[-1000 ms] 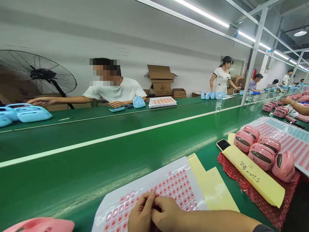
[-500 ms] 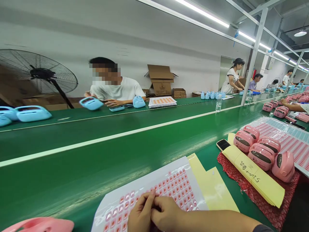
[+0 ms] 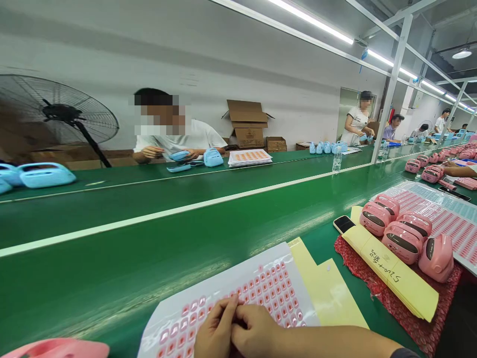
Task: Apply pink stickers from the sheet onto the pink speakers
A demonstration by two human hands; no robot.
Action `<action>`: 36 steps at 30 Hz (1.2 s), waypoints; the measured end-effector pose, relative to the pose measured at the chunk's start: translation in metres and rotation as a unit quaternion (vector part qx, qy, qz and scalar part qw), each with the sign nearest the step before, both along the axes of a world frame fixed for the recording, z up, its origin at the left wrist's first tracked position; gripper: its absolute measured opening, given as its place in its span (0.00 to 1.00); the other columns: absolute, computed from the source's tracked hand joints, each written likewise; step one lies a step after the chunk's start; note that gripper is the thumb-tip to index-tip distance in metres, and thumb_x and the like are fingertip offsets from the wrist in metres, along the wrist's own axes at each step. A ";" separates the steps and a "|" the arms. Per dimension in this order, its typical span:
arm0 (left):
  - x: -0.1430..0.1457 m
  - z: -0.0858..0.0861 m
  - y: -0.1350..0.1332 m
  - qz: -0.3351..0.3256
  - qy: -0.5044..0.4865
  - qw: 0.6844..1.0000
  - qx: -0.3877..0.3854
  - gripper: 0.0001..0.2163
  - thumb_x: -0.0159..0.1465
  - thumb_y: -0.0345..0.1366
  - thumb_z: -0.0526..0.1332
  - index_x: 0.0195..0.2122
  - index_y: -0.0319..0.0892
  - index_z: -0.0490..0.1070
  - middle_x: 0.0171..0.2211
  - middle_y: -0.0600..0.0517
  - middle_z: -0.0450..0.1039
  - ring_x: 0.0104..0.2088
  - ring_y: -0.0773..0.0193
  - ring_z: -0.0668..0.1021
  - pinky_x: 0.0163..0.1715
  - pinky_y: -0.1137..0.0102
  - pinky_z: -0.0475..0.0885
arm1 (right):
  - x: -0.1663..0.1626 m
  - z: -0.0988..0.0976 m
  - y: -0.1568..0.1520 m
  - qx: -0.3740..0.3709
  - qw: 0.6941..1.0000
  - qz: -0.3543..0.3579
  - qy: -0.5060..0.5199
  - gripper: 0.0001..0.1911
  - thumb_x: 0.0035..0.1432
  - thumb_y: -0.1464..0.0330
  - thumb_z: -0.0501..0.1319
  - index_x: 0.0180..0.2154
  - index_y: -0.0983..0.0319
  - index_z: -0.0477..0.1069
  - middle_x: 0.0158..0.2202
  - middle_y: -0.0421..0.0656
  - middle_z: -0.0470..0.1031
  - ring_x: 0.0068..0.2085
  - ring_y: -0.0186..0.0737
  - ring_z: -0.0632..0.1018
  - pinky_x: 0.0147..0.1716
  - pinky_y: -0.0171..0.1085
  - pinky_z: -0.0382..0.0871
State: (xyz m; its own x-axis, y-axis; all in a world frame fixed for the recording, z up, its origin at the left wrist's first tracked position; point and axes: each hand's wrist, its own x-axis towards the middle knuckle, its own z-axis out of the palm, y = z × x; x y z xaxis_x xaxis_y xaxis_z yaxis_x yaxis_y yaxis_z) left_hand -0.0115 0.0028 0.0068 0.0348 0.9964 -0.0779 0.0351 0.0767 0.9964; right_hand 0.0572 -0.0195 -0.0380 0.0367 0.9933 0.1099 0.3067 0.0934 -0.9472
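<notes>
A white sheet of small pink stickers (image 3: 261, 283) lies on the green bench right in front of me. My left hand (image 3: 214, 332) and my right hand (image 3: 257, 332) rest on its near edge, thumbs and fingertips pinched together at one spot on the sheet. What is between the fingers is too small to make out. A pink plastic shell (image 3: 55, 349) lies at the bottom left, apart from my hands. Yellow backing sheets (image 3: 328, 293) stick out from under the sticker sheet on its right.
Several pink shells (image 3: 404, 231) sit on a red mat with a phone (image 3: 343, 224) and a yellow paper strip (image 3: 395, 271) at the right. Across the green conveyor (image 3: 149, 209) a person handles blue shells (image 3: 44, 174); a fan (image 3: 55, 112) and boxes (image 3: 249, 124) stand behind.
My hands stay pinched on the sheet, shifted slightly left. The person across the belt pulled a blue shell in from the left and now works on it. A standing person far right walked away.
</notes>
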 end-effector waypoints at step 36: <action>-0.003 -0.013 0.004 0.004 -0.004 1.000 0.018 0.23 0.30 0.57 0.65 0.15 0.42 0.63 0.16 0.54 0.66 0.22 0.63 0.68 0.27 0.69 0.68 | 0.000 0.005 -0.003 0.005 1.000 -0.001 0.018 0.14 0.49 0.76 0.51 0.35 0.65 0.73 0.25 0.40 0.68 0.26 0.34 0.67 0.24 0.30 0.60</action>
State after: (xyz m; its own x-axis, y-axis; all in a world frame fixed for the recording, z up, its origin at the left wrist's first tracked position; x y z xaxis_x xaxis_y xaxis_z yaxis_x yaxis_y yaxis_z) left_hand -0.0149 0.0064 -0.0063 0.0271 0.9988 -0.0417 0.0260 0.0410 0.9988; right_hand 0.0575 -0.0222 -0.0327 0.0424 0.9921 0.1184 0.2720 0.1026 -0.9568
